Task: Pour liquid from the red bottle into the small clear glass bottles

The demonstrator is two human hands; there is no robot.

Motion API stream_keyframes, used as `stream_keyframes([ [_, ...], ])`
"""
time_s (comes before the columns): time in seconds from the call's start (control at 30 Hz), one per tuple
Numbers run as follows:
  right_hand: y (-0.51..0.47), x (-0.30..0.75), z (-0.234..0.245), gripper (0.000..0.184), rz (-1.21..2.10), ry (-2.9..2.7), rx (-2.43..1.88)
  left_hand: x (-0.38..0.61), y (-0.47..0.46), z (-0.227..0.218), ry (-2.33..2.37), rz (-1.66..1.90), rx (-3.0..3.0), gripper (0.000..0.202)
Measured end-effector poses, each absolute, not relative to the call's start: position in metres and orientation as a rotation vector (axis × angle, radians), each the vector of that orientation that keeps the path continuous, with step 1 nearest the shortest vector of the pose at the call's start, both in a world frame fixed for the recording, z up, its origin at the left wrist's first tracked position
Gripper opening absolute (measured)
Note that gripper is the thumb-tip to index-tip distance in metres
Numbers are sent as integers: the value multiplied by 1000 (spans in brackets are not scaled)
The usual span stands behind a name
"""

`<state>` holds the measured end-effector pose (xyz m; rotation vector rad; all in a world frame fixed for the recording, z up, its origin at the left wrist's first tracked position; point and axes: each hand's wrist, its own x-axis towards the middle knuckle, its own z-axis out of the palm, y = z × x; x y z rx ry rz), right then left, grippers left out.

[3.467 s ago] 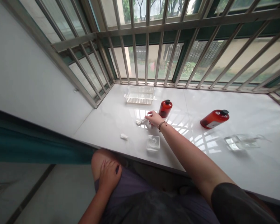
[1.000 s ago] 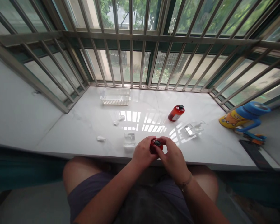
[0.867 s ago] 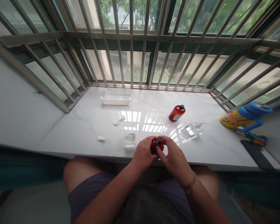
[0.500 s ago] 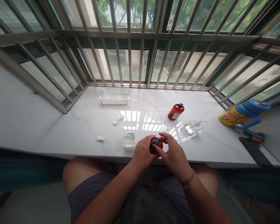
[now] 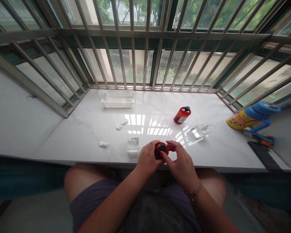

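Bottle sitting between left hand and right hand, cap uppermost

Starting at the left, a white crumpled piece is lying well out from the hands, a white basket is standing far beyond them, and a clear container is sitting just beside the left hand. The left hand is wrapping and gripping the bottle's left side, so it is lying nearer the body than its partner. The bottle is occupying the space straight between the palms, its long axis running roughly upright (the fingers are hiding whether its base is resting on anything). It is showing glossy, see-through red, darkening toward the left hand, with a rounded shoulder under the short black cap. The right hand is curving in from the right, its thumb seemingly touching the cap's near edge and its index finger standing away; whether it is gripping, I cannot tell. Beyond the right hand, a second red bottle is standing, also black-capped and bearing a pale label.
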<state>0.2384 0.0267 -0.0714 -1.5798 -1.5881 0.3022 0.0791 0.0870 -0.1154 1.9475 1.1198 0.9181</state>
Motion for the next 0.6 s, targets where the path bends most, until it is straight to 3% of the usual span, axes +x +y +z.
stream_keyframes([
  [0.27, 30, 235, -70, 44, 299, -1561, -1595, 79, 88, -116, 1096, 907, 1937, 76],
  [0.43, 33, 232, -70, 37, 308, -1542, -1614, 79, 88, -117, 1088, 938, 1947, 66],
  [0.6, 34, 238, -69, 37, 334, -1567, -1592, 79, 87, -116, 1102, 931, 1947, 70],
])
